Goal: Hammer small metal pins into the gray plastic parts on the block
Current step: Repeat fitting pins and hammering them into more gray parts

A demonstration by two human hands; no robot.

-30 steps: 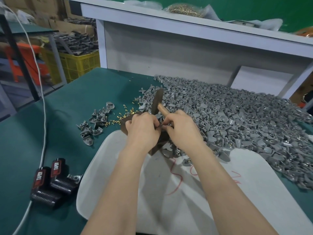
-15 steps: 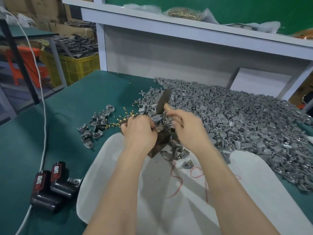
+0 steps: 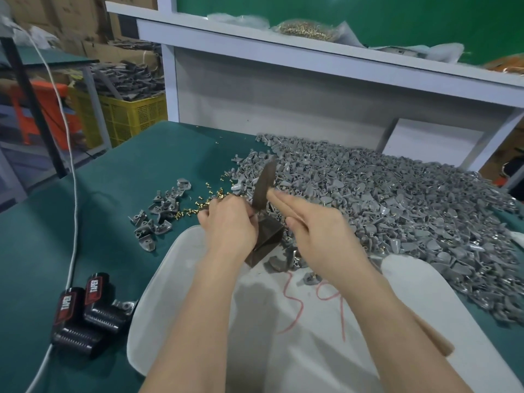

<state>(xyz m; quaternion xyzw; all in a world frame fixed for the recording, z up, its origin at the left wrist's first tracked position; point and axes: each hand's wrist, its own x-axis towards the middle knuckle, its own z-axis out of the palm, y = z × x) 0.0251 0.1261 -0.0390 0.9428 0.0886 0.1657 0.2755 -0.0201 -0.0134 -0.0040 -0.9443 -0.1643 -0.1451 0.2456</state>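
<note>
Gray plastic, mostly: saw a broad heap of gray plastic parts (image 3: 397, 211) spread over the right of the green table (image 3: 113, 180), reaching up to the block's far side. Found the block (image 3: 268, 241) itself, dark and squat, at the far edge of the white tray (image 3: 170, 293), between both hands. Gripped the hammer (image 3: 265, 184) in the right hand (image 3: 320, 239), with the index finger laid straight along it and the flat head raised at a tilt over the block's top. Curled the left hand (image 3: 228, 225) over that top, fingertips right beside the hammer head; could not make out anything pinched beneath, nor any part or pin in place there. Noted loose metal pins (image 3: 195, 207) scattered just beyond the left hand, and a small group of parts (image 3: 158, 214) further left.

Judged the left fingers the main risk: too near the strike line to escape a blow landing slightly off. Expected a leaning pin to bend or skip away instead of seating. Expected a glancing hit to shift the part on the block or crack the plastic. Feared also a jolt strong enough to nudge the block off the tray's edge into the heap and to send the loose pins rolling across the table.
</note>
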